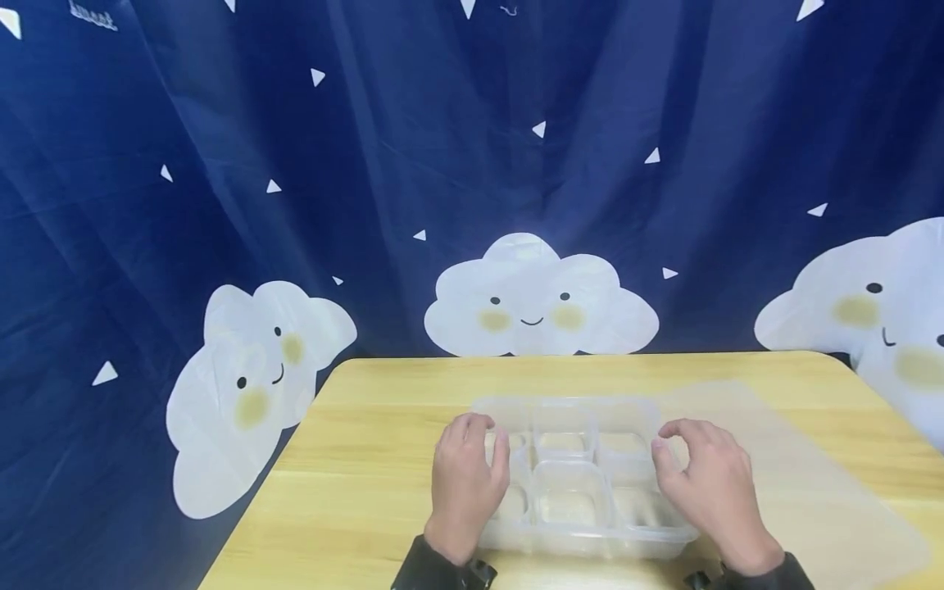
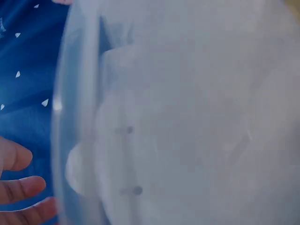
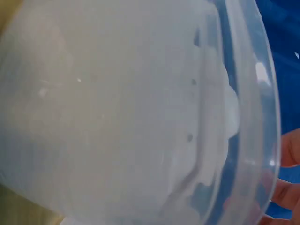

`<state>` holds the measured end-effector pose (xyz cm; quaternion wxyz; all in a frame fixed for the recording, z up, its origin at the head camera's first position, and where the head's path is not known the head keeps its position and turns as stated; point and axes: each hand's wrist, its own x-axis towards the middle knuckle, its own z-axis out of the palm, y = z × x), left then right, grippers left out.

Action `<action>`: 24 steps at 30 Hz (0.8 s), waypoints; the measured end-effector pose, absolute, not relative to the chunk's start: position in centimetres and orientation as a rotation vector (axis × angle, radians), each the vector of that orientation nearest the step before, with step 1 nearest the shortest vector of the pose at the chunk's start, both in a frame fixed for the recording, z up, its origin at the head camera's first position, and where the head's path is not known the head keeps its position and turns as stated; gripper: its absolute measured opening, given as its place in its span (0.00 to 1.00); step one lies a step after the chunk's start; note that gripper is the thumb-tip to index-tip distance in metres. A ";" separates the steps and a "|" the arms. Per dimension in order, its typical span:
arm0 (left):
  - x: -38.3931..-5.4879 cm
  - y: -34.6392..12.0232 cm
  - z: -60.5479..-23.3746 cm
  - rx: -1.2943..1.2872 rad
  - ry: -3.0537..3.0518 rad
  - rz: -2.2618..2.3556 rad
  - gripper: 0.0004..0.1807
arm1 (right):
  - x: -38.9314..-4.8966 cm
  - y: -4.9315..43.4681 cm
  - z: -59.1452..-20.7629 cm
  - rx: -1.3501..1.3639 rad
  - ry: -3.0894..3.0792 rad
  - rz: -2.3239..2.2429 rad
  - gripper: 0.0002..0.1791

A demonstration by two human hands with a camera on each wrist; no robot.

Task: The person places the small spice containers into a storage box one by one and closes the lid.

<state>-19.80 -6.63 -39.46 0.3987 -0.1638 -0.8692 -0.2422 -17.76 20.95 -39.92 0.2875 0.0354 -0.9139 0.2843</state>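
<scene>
A clear plastic box point(image 1: 571, 542) divided into several compartments stands on the table in the head view. My left hand point(image 1: 466, 483) is at its left side, fingers loosely bent and thumb apart from them, over the left compartments. My right hand point(image 1: 711, 487) is at the right side, with a gap between thumb and forefinger. Nothing is visibly pinched by either hand. In the left wrist view, fingertips point(image 2: 30, 186) spread beside a translucent plastic rim point(image 2: 77, 117). Fingers point(image 3: 291, 147) also show beyond a similar rim point(image 3: 255, 112) in the right wrist view, partly hidden behind it.
A pale translucent sheet point(image 1: 804, 483) lies to the right of the box on the wooden table point(image 1: 354, 459). Behind the table hangs a dark blue curtain point(image 1: 391, 147) with white clouds. Translucent plastic fills most of both wrist views.
</scene>
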 end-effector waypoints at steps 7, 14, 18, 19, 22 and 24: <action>-19.3 -5.9 -40.1 -0.349 -2.485 -0.483 0.24 | -17.8 20.7 -40.5 0.170 -2.491 0.709 0.21; -18.8 -5.1 -40.4 -0.294 -2.772 -0.452 0.33 | -17.0 20.8 -40.9 0.173 -2.659 0.694 0.30; -18.7 -5.1 -40.5 -0.278 -2.819 -0.468 0.34 | -17.0 21.0 -40.9 0.191 -2.741 0.706 0.33; -18.8 -5.1 -40.5 -0.283 -2.803 -0.475 0.34 | -17.1 21.1 -40.7 0.195 -2.747 0.726 0.33; -19.0 -5.3 -40.3 -0.348 -2.607 -0.610 0.25 | -17.7 22.3 -40.4 0.192 -2.711 0.816 0.30; -19.2 -5.3 -40.0 -0.435 -2.407 -0.756 0.12 | -18.3 23.6 -40.2 0.156 -2.641 0.888 0.24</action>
